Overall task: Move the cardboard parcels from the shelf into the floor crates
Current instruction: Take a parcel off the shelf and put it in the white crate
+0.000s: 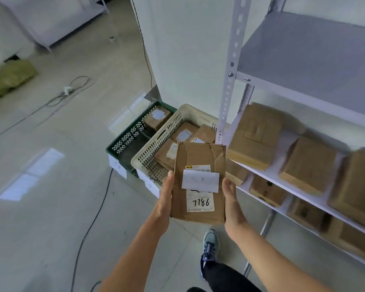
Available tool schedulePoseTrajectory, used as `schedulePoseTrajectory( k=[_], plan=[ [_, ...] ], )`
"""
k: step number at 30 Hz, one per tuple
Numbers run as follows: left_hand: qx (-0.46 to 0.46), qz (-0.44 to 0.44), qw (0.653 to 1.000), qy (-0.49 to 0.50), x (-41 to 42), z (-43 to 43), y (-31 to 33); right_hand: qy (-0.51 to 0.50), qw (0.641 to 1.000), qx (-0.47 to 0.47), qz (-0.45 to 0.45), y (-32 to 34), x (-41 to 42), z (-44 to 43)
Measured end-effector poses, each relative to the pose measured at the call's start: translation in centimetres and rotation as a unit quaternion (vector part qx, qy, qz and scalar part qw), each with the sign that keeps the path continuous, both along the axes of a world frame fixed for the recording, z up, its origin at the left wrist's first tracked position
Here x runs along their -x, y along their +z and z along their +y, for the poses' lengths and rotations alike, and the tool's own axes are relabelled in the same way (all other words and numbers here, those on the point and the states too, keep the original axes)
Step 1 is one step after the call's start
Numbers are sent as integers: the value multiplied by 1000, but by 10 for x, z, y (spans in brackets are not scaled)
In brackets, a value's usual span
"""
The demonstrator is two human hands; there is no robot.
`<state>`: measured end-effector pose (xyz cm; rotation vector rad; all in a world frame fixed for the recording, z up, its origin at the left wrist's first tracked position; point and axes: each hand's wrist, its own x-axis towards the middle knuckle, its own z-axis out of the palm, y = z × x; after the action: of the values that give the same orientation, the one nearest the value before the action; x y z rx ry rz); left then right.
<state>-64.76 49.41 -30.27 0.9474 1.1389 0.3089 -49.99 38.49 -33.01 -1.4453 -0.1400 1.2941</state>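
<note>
Cream crate (156, 148): several parcels inside. Green crate (122, 142): one parcel (157, 119). Your left hand (165, 199) and right hand (230, 199) clamp a creased labelled parcel (199, 182) by its sides, above the cream crate's near corner. Shelf (282, 175): parcels along its front edge.

Two crates (156, 144) sit side by side on the floor (51, 186), left of the shelf (303, 186) holding parcels (308, 165).
</note>
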Motion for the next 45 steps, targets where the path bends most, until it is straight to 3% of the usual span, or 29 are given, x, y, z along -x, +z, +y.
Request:
schedulePoseTrajectory(
  k=[11, 19, 23, 28, 34, 45],
  plan=[
    [64, 78, 995, -23, 32, 180, -72, 19, 995, 87, 38, -67, 36, 153],
    [53, 107, 984, -134, 12, 316, -180, -87, 979, 164, 79, -165, 43, 259],
    [113, 139, 957, -228, -4, 362, -245, -136, 965, 203, 94, -226, 40, 297],
    [183, 142, 928, -291, -28, 377, -334, -196, 945, 221, 144, -313, 28, 311],
    [199, 140, 919, -311, -51, 388, -419, -224, 924, 285, 120, -393, 24, 322],
    [214, 175, 921, -275, -79, 378, -501, -285, 893, 343, 60, -457, 29, 344]
  ],
)
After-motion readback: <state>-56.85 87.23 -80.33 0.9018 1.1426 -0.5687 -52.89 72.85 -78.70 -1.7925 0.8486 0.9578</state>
